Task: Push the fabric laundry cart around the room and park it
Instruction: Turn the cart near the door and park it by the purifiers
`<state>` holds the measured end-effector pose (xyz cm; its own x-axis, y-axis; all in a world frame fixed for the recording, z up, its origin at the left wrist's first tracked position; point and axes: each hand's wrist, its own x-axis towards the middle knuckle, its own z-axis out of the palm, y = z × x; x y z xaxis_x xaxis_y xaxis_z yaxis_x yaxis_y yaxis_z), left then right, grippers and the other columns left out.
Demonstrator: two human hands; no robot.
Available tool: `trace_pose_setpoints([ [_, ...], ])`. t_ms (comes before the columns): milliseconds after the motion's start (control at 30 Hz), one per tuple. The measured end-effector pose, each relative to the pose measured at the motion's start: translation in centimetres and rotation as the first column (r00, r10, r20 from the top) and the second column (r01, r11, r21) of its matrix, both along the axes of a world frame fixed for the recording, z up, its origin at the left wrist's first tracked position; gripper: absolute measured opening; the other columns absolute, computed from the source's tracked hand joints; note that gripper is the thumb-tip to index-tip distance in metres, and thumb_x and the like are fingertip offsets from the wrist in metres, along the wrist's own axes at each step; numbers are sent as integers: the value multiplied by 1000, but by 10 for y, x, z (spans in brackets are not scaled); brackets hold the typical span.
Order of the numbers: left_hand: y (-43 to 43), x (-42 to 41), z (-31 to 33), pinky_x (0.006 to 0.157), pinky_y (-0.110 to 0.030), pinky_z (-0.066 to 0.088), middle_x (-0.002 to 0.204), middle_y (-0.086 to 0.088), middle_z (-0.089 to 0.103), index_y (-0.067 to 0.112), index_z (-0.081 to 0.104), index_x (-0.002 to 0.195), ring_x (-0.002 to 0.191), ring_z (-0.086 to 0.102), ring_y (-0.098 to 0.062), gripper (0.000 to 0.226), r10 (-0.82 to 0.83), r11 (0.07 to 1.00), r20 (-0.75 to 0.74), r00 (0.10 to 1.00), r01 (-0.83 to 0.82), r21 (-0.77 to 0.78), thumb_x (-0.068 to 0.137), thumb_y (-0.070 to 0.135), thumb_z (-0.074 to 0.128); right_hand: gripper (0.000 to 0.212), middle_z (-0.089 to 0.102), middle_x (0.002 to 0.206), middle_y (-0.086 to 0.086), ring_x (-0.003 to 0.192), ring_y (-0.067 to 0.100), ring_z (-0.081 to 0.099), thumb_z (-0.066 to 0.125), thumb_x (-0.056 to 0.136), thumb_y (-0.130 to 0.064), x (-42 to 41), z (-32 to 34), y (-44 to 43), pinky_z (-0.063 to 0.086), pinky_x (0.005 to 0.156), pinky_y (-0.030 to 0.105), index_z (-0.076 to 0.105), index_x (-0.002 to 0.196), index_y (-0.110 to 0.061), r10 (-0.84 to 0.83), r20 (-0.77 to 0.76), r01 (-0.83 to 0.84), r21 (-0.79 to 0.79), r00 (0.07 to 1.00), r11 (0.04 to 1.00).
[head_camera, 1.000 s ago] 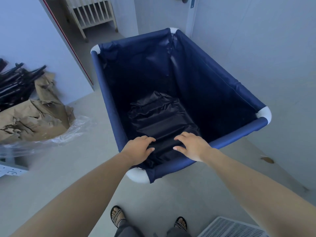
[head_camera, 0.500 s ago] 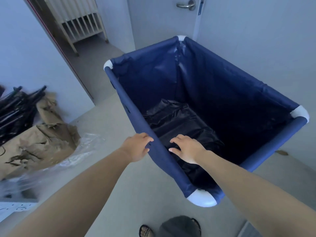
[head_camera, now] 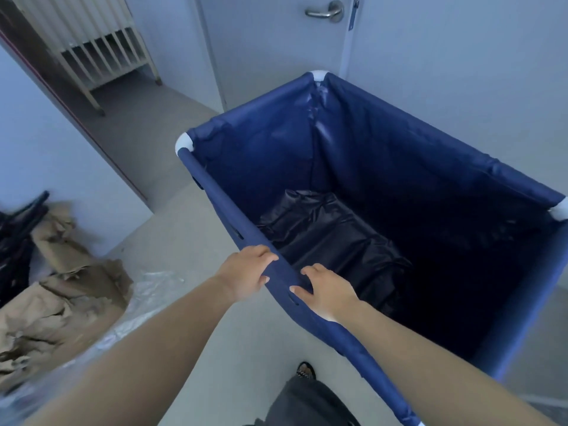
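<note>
Hands, left hand [head_camera: 246,273] and right hand [head_camera: 327,290], clench the laundry cart [head_camera: 384,167] rail between them; soft fabric, probably light, stiff only along that rail.

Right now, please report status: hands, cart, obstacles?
Both hands, left and right, on cart rim. Cart beside closed door. Brown paper pile on floor, left.

The laundry cart [head_camera: 353,167] is skinned in navy woven cloth with a faint sheen, capped by smooth white plastic corners [head_camera: 183,145]. Crinkled glossy black plastic sheet [head_camera: 332,241] lines its bottom. At lower left, rough torn brown paper [head_camera: 55,305] is seen on clear film [head_camera: 144,299]. A brushed metal door handle [head_camera: 324,11] is seen at top.
</note>
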<state>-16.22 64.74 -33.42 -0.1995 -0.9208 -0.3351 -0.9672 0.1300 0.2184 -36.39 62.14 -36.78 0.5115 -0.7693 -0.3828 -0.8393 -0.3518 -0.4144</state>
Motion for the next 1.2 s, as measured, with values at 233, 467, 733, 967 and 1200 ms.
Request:
trace_pose_setpoints([
  [233, -46, 32, -17, 101, -39, 41, 140, 5, 41, 22, 39, 139, 130, 39, -18, 48, -253, 967, 15, 967, 253, -6, 93, 25, 53, 45, 48, 125, 2, 102, 22, 56, 43, 95, -46, 23, -2, 10, 47, 82, 35, 43, 127, -15, -142, -37, 143, 14, 989, 990],
  [467, -83, 70, -29, 113, -48, 23, 141, 12, 38, 33, 34, 140, 134, 33, -13, 50, -493, 870, 69, 867, 494, 9, 93, 31, 52, 43, 43, 131, -1, 111, 23, 51, 34, 98, -43, 48, -7, 36, 43, 92, 37, 37, 135, -20, -420, -73, 417, -54, 905, 907],
  [733, -106, 96, -37, 114, -46, 21, 143, 10, 39, 35, 26, 143, 133, 35, -17, 49, -584, 810, 95, 806, 587, -5, 97, 39, 43, 48, 52, 122, -5, 109, 22, 52, 36, 92, -58, 70, -21, 55, 37, 89, 38, 40, 129, -29, -626, -183, 576, -264, 758, 774],
  [967, -111, 87, -37, 111, -59, 17, 136, 6, 45, 39, 26, 139, 129, 37, -23, 45, -540, 841, 202, 817, 530, 107, 97, 49, 37, 46, 53, 122, -3, 110, 22, 51, 38, 93, -55, 65, -18, 53, 36, 89, 37, 40, 129, -27, -627, -234, 578, -249, 743, 777],
  [1200, -104, 69, -39, 108, -57, 21, 131, 4, 47, 39, 30, 135, 125, 39, -24, 39, -535, 844, 215, 817, 523, 118, 97, 49, 36, 46, 52, 122, 0, 110, 23, 51, 37, 94, -52, 50, -19, 59, 36, 90, 37, 37, 131, -25, -623, -262, 570, -255, 737, 781],
])
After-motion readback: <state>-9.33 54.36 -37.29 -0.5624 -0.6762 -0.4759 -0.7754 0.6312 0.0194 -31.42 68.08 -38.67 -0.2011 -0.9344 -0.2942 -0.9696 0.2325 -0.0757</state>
